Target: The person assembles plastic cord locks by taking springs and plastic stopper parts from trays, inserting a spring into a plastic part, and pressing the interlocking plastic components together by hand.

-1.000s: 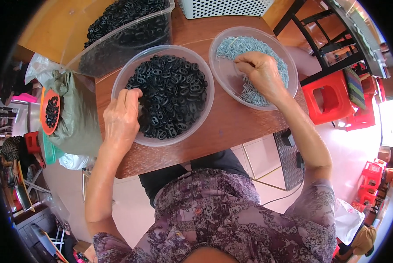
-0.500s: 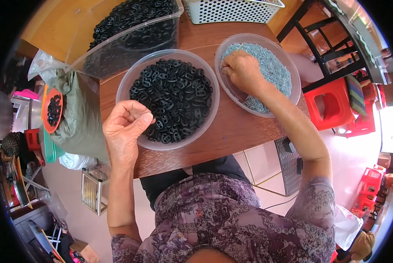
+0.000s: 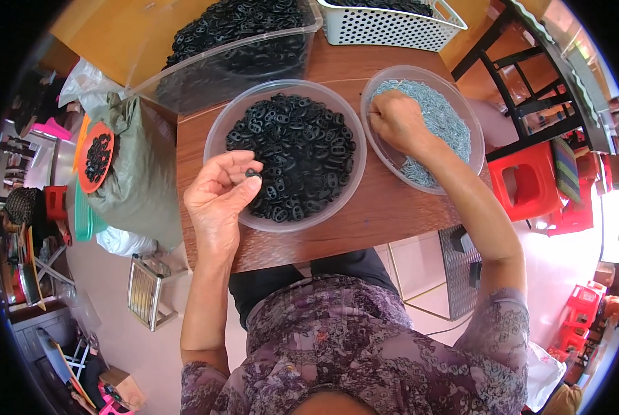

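A round clear plastic bowl [image 3: 217,129] stands on the wooden table, heaped with small black oval plastic pieces [image 3: 308,142] that have two holes each. Over its near left side, my left hand [image 3: 219,190] pinches one small black piece [image 3: 252,173] between thumb and fingertips. To the right sits a second clear bowl [image 3: 387,153], holding many thin silvery-blue pieces that look like screws [image 3: 447,128]. My right hand [image 3: 398,121] reaches into that bowl at its left side, fingers curled and pressed together. Its fingertips are hidden, so what they hold does not show.
At the back left, a large clear bin [image 3: 237,69] holds more black pieces. A white perforated basket [image 3: 392,34] stands behind the right bowl. Left of the table are a grey-green sack [image 3: 140,180] and an orange dish [image 3: 88,176]. Red stools [image 3: 523,183] stand at right.
The view has shifted, so the table and bowls appear farther right. The black piece at my left fingertips now shows more plainly. My right hand stays in the right bowl.
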The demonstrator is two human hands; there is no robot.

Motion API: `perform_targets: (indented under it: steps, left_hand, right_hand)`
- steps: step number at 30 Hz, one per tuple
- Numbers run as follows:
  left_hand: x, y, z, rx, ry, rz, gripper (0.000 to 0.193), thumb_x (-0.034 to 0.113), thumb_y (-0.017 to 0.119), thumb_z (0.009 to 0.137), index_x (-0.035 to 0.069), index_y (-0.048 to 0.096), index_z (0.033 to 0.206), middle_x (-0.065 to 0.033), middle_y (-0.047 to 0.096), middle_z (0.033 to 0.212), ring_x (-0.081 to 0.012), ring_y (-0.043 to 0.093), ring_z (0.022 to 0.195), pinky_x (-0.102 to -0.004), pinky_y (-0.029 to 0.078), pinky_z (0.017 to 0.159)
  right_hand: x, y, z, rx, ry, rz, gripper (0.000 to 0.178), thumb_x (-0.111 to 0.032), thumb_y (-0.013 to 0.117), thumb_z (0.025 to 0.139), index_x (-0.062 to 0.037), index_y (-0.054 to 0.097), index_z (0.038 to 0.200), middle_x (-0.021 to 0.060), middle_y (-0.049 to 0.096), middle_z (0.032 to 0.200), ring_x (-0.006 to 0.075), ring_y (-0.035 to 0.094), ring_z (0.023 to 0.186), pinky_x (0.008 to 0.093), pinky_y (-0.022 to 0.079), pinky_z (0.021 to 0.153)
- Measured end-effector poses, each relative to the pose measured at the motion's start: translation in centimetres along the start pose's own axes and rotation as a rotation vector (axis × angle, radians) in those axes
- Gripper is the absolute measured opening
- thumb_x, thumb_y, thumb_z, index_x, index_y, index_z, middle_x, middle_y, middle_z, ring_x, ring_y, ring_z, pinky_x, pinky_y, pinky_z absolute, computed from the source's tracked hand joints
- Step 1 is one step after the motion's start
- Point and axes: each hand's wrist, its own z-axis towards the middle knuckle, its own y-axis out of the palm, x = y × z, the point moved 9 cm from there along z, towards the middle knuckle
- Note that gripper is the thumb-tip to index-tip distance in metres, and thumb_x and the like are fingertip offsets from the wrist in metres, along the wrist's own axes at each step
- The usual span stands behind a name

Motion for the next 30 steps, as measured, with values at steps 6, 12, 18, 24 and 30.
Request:
perform_targets:
  steps: [6, 12, 18, 24, 30]
  left_hand:
    - [-1.1, 0.4, -0.6, 0.004, -0.139, -0.113, 0.025, -0.007, 0.06, 0.076, -0.002, 0.057, 0.1, -0.0077, 0.062, 0.085, -0.0124, 0.06, 0.066, -0.0207, 0.048, 0.057]
    - [0.7, 2.6, -1.4, -0.035, -0.033, 0.064, 0.019, -0.007, 0.061, 0.075, -0.001, 0.063, 0.093, -0.0037, 0.058, 0.081, -0.0104, 0.057, 0.067, -0.0208, 0.046, 0.057]
    - [4.1, 3.8, -2.0, -0.094, 0.348, 0.442, 0.021, -0.01, 0.063, 0.069, 0.0, 0.063, 0.087, -0.0066, 0.057, 0.079, -0.0141, 0.056, 0.068, -0.0242, 0.045, 0.058]
    - [5.1, 3.5, -2.5, -0.048, 0.529, 0.547, 0.017, -0.01, 0.063, 0.069, -0.001, 0.061, 0.083, -0.0085, 0.057, 0.078, -0.0173, 0.057, 0.067, -0.0256, 0.045, 0.057]
    - [5.3, 3.0, -2.8, 0.027, 0.506, 0.511, 0.015, -0.01, 0.062, 0.071, -0.001, 0.061, 0.083, -0.0083, 0.057, 0.078, -0.0167, 0.056, 0.068, -0.0257, 0.045, 0.059]
  right_hand:
    - [-3.7, -4.0, -1.6, 0.061, 0.192, 0.312, 0.009, -0.008, 0.059, 0.072, 0.0012, 0.058, 0.071, 0.0153, 0.059, 0.071, 0.0273, 0.058, 0.065, 0.0359, 0.047, 0.06]
    - [-10.6, -1.2, -2.1, -0.256, 0.331, 0.979, 0.014, -0.01, 0.062, 0.076, 0.0039, 0.061, 0.078, 0.0017, 0.058, 0.067, 0.0058, 0.051, 0.065, 0.0227, 0.043, 0.058]
    - [-12.5, 0.5, -1.7, -0.436, 0.456, 1.245, 0.015, -0.013, 0.063, 0.074, 0.0017, 0.064, 0.077, 0.0012, 0.057, 0.066, 0.0059, 0.049, 0.061, 0.0208, 0.039, 0.053]
    - [-13.5, 1.9, -2.8, -0.455, 0.649, 1.494, 0.017, -0.016, 0.065, 0.075, -0.0002, 0.064, 0.078, 0.0023, 0.059, 0.068, 0.0069, 0.048, 0.058, 0.0195, 0.035, 0.052]
    - [-13.9, 2.8, -3.3, -0.377, 0.718, 1.648, 0.015, -0.014, 0.065, 0.076, 0.0001, 0.063, 0.078, 0.0031, 0.059, 0.069, 0.0072, 0.048, 0.058, 0.0197, 0.035, 0.053]
